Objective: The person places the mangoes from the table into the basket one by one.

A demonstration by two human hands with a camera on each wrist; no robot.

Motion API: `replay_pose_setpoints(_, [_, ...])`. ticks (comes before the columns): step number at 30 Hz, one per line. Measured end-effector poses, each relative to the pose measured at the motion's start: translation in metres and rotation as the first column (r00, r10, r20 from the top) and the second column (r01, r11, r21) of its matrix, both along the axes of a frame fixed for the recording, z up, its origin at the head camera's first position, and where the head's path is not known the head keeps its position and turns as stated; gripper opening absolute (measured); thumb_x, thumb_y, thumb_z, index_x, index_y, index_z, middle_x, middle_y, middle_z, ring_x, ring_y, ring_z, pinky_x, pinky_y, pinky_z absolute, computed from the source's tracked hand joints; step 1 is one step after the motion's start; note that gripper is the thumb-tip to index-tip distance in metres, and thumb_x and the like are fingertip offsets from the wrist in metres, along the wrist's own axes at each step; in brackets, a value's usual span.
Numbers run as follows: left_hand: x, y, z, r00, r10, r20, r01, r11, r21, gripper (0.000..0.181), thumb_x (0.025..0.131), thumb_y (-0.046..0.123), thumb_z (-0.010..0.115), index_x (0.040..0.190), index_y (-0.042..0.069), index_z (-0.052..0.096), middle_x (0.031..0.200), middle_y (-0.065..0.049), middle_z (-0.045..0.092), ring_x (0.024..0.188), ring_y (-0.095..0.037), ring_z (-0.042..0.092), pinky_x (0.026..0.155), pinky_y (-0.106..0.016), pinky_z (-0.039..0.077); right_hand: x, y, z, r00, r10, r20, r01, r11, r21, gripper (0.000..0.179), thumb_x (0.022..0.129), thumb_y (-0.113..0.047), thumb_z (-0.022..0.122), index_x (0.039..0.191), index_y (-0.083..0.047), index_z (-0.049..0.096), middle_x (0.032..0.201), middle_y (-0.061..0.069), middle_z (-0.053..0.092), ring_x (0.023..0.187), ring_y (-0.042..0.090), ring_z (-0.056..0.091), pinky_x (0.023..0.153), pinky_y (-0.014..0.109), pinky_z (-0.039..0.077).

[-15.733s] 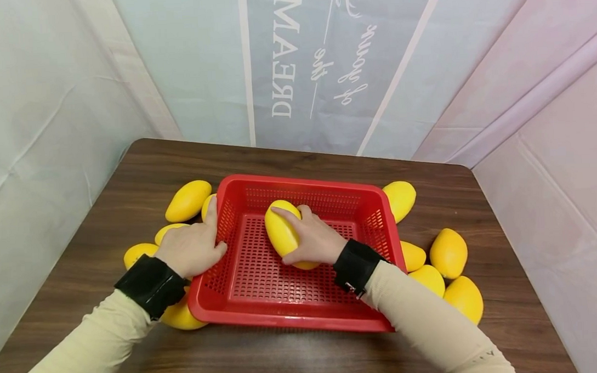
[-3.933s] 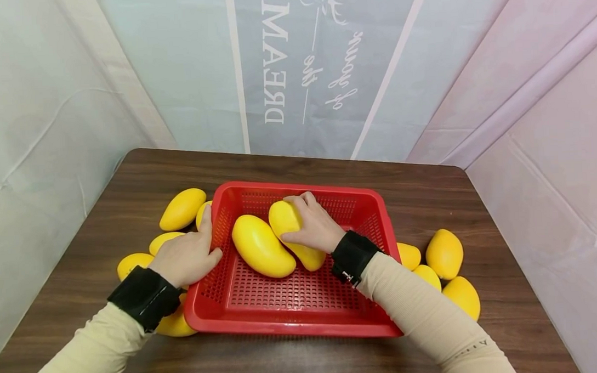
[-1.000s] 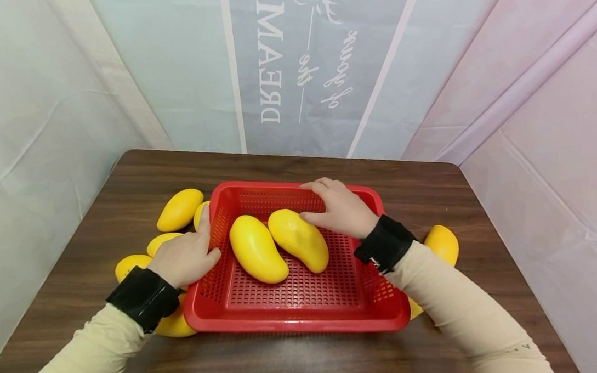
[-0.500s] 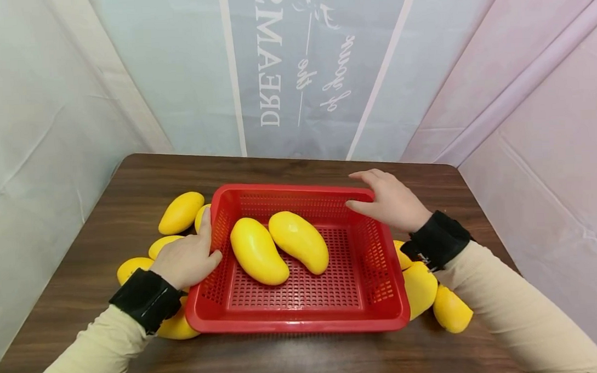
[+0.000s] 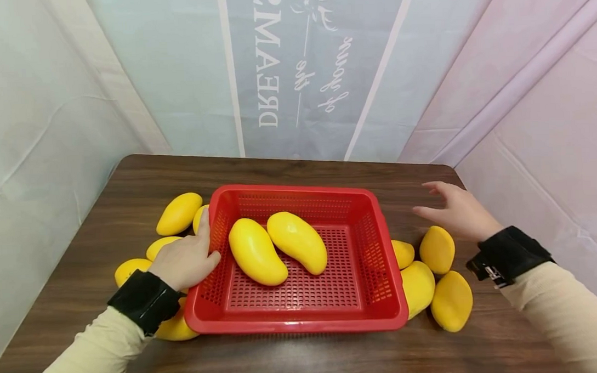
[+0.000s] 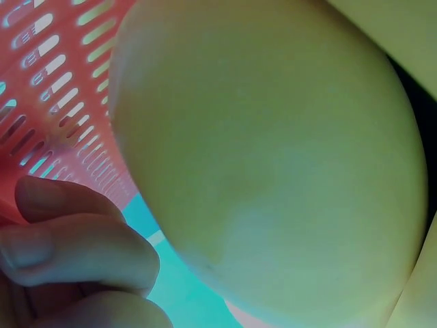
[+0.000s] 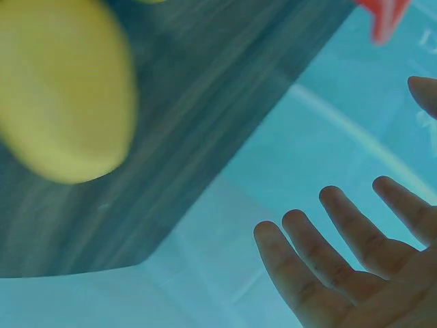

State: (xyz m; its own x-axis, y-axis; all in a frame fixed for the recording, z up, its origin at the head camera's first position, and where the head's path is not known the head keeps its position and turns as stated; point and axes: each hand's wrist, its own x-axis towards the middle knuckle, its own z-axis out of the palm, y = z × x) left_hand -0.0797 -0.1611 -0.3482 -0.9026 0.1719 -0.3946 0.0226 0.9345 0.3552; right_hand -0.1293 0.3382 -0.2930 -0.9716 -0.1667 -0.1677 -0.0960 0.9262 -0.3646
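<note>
With left hand (image 5: 185, 263) gripping red basket (image 5: 295, 324) at nine o'clock, presumably against sliding, holding right hand (image 5: 457, 209) wide and unladen near loose mangoes (image 5: 437, 249) on bench (image 5: 298, 169) at three o'clock, noting two mangoes (image 5: 298, 244) mid-basket, walled in.

left hand (image 5: 185, 262) grips red basket (image 5: 298, 325) with two mangoes (image 5: 258, 252); right hand (image 5: 461, 212) hovers apart.

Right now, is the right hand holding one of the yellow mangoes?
No, the right hand is empty, its fingers spread with nothing between them.
</note>
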Motion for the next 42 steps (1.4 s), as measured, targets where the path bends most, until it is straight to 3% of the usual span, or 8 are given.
replay_pose_setpoints(11, [0.001,-0.002,-0.003,1.0,0.004,0.004,-0.004,1.0,0.002,0.097,0.096,0.03,0.05,0.154,0.005,-0.023,0.064,-0.003,0.056,0.047,-0.016,0.055,0.047,-0.031,0.046,0.01,0.038,-0.03,0.988,-0.099,0.115,0.091,0.993,0.07,0.091,0.091,-0.058,0.06,0.145,0.011,0.033,0.135,0.038,0.047,0.118,0.054,0.048,0.09,0.064,0.046])
replay_pose_setpoints(18, [0.0,-0.002,-0.002,1.0,0.002,0.005,-0.002,1.0,0.003,0.096,0.096,0.03,0.051,0.154,0.005,-0.022,0.064,-0.003,0.056,0.047,-0.017,0.056,0.047,-0.031,0.046,0.012,0.048,-0.051,0.975,-0.117,0.188,0.104,0.992,0.075,0.097,0.09,-0.06,0.059,0.146,0.013,0.027,0.132,0.042,0.043,0.108,0.052,0.054,0.078,0.05,0.053])
replay_pose_setpoints(34, [0.001,-0.001,-0.003,1.0,0.013,0.017,-0.013,1.0,0.018,0.097,0.096,0.03,0.051,0.154,0.008,-0.023,0.066,-0.004,0.057,0.048,-0.016,0.057,0.048,-0.03,0.048,0.018,0.055,-0.078,0.969,-0.122,0.215,0.105,0.991,0.086,0.099,0.089,-0.061,0.059,0.143,0.017,0.028,0.134,0.046,0.04,0.114,0.056,0.047,0.093,0.066,0.045])
replay_pose_setpoints(42, [0.0,0.0,-0.001,1.0,0.013,0.015,-0.014,1.0,0.028,0.097,0.096,0.029,0.052,0.155,0.008,-0.022,0.066,-0.004,0.057,0.048,-0.016,0.057,0.049,-0.029,0.049,0.017,0.055,-0.085,0.934,-0.181,0.308,0.159,0.983,0.093,0.11,0.089,-0.065,0.056,0.146,0.019,0.013,0.133,0.046,0.037,0.109,0.053,0.048,0.094,0.066,0.045])
